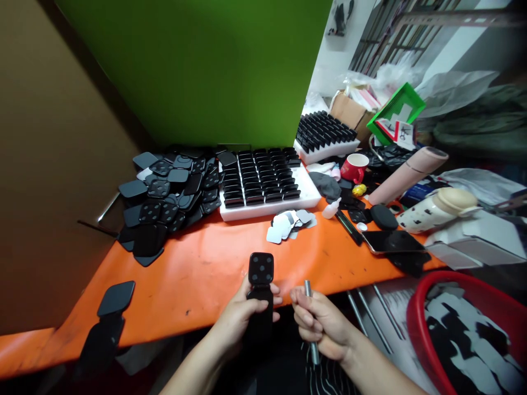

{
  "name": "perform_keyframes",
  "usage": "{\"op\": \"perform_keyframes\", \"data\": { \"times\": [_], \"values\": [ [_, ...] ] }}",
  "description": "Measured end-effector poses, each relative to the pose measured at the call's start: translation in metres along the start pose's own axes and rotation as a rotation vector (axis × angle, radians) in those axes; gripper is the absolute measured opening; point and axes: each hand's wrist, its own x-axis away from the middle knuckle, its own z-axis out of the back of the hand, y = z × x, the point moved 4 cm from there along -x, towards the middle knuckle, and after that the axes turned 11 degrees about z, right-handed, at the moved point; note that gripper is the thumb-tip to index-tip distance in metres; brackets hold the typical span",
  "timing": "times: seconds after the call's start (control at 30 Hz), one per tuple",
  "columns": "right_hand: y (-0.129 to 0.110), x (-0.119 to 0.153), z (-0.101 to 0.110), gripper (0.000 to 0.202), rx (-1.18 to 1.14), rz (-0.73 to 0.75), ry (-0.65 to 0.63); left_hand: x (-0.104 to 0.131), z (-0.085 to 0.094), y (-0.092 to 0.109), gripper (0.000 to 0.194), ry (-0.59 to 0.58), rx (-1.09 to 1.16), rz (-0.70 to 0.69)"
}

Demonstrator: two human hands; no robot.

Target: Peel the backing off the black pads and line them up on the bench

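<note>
Hands apart at lower centre, as I read them over the feed. Left hand (233, 318) grips a black hinged piece (261, 267) at its lower part, leaving the dotted panel above the fingers, presumably so that face stays accessible. Right hand (323, 323) closes around a threaded metal rod (315, 354), near-upright, its upper end poking out; I judge the grip suits steering that tip.

Just beyond, a white foam tray (267, 211) holds black pieces on edge in rows, likely to save space and ease counting. Black squares (178, 175) lie heaped to its left, pale slips (281, 226) before it. Upper right: second foam tray (331, 152), similarly filled; green basket (415, 100), tilted, with cards; red mug (349, 171), contents unclear to me. Lower right: red tub (415, 329) with white and black scraps.
</note>
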Motion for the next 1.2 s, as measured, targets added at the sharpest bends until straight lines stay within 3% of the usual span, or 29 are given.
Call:
{"op": "perform_keyframes", "data": {
  "times": [0.23,0.3,0.4,0.53,0.63,0.8,0.93,1.2],
  "values": [
    [0.003,-0.001,0.002,0.022,0.111,0.029,-0.058,-0.002,-0.004,0.001,0.03,-0.005,-0.017,-0.002],
    [0.001,-0.002,-0.003,0.027,0.337,0.078,-0.12,-0.004,-0.004,0.0,0.03,-0.004,-0.025,-0.01],
    [-0.014,-0.004,-0.016,0.034,0.809,0.27,-0.137,-0.008,-0.001,-0.003,0.032,0.012,-0.095,-0.046],
    [-0.032,-0.006,-0.037,0.025,1.289,0.48,-0.116,-0.009,0.003,-0.002,0.052,0.133,-0.303,-0.205],
    [-0.033,-0.009,-0.047,0.022,1.559,0.517,-0.156,-0.007,-0.001,-0.001,0.058,0.163,-0.481,-0.342],
    [-0.031,-0.011,-0.055,0.022,1.876,0.517,-0.107,-0.003,-0.004,-0.001,0.06,0.223,-0.592,-0.404],
    [-0.034,-0.012,-0.059,0.022,1.931,0.537,-0.133,-0.002,-0.006,-0.001,0.058,0.231,-0.606,-0.412],
    [-0.033,-0.023,-0.05,0.024,1.745,0.521,-0.158,-0.003,-0.005,-0.004,0.057,0.279,-0.788,-0.397]
  ]
}}
